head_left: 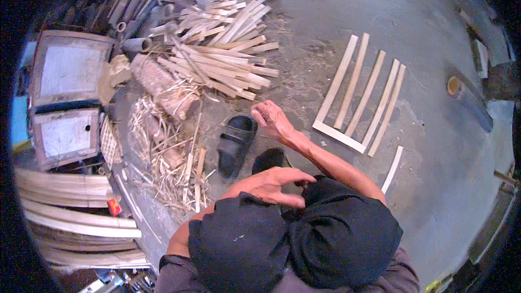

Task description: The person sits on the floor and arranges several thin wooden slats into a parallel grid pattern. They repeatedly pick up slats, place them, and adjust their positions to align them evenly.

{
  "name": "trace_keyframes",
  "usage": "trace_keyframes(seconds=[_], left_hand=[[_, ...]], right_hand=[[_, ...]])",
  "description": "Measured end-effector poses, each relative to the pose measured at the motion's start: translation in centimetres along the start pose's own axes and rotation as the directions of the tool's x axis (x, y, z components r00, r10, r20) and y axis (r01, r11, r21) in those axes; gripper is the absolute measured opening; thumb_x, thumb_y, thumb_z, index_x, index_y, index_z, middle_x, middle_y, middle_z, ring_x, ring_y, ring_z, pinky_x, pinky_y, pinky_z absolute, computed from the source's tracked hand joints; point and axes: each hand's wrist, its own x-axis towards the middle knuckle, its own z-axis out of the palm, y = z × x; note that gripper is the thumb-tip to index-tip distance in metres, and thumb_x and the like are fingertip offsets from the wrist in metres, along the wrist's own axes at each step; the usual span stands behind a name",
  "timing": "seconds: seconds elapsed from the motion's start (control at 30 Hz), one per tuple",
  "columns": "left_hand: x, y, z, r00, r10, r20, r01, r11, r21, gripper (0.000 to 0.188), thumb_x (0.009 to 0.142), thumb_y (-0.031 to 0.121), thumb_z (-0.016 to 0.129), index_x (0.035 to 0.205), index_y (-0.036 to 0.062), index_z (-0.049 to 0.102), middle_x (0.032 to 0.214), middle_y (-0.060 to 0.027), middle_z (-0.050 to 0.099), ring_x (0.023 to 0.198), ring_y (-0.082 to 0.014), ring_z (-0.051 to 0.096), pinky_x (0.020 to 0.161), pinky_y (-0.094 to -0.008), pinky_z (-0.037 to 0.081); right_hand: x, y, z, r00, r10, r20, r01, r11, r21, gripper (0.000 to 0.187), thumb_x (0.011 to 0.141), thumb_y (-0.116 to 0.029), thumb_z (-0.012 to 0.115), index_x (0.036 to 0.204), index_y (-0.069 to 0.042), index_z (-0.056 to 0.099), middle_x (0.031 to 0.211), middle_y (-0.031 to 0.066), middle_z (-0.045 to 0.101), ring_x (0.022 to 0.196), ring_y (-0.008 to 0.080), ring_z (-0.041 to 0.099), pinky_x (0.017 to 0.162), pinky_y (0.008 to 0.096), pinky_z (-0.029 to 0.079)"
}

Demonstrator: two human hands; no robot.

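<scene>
Bamboo slats [361, 95] lie on concrete floor [434, 146].

Even, soft daylight w/ a bluish cast; the concrete floor [434, 146] is brightest at upper right, and shadows are faint, only a soft one under the split bamboo strips [361, 95]. Strong fisheye: straight edges bow toward the rim, corners go black. Centre fairly sharp, detail smears and dims at the left edge.
</scene>
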Motion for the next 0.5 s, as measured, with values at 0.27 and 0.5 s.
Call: trace_keyframes(seconds=[0.27, 0.5], left_hand=[[-16.9, -20.6, 7.1, 0.437, -0.193, -0.879, 0.519, 0.852, 0.071, 0.035, 0.090, 0.023, 0.059, 0.118, 0.0021, 0.060, 0.105, -0.0145, 0.058, 0.097, -0.0292, 0.056, 0.087, -0.0383, 0.045], [-25.6, -27.5, 12.0, 0.514, -0.296, -0.805, 0.697, 0.690, 0.192, 0.055, 0.093, 0.024, 0.055, 0.139, 0.0014, 0.038, 0.133, -0.0234, 0.039, 0.123, -0.0397, 0.039, 0.104, -0.0527, 0.028]], right_hand=[[-11.9, -0.1, -14.9, 0.900, 0.404, -0.161, -0.435, 0.843, -0.317, 0.019, 0.095, -0.018, 0.059, 0.098, 0.000, 0.064, 0.082, 0.0136, 0.063, 0.079, 0.0258, 0.062, 0.072, 0.0354, 0.048], [-24.6, -2.9, -13.0, 0.800, 0.518, -0.302, -0.597, 0.639, -0.485, 0.028, 0.091, -0.017, 0.062, 0.118, -0.008, 0.059, 0.100, 0.0152, 0.059, 0.088, 0.0319, 0.056, 0.077, 0.0402, 0.049]])
